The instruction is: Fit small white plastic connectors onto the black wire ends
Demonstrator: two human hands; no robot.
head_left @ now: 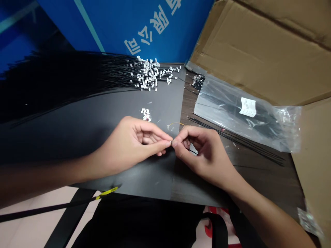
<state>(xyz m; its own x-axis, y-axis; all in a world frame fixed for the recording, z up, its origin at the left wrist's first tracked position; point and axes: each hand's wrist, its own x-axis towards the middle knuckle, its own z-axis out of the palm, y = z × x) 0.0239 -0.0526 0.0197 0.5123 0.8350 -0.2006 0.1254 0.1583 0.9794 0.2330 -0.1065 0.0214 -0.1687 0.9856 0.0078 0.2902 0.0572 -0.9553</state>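
Near the middle of the table, my left hand and my right hand meet at their fingertips. The right thumb and forefinger pinch the end of a thin black wire, part of which shows below that palm. My left thumb and forefinger are closed on something tiny at the wire's end; the fingertips mostly hide it. Just beyond the left hand lies a small pile of white connectors. A thin yellow wire curves behind the right fingers.
A thick bundle of black wires tipped with white connectors lies back left. Loose black wires rest beside a clear plastic bag. Cardboard and a blue panel stand behind. A yellow-tagged black strip crosses the front edge.
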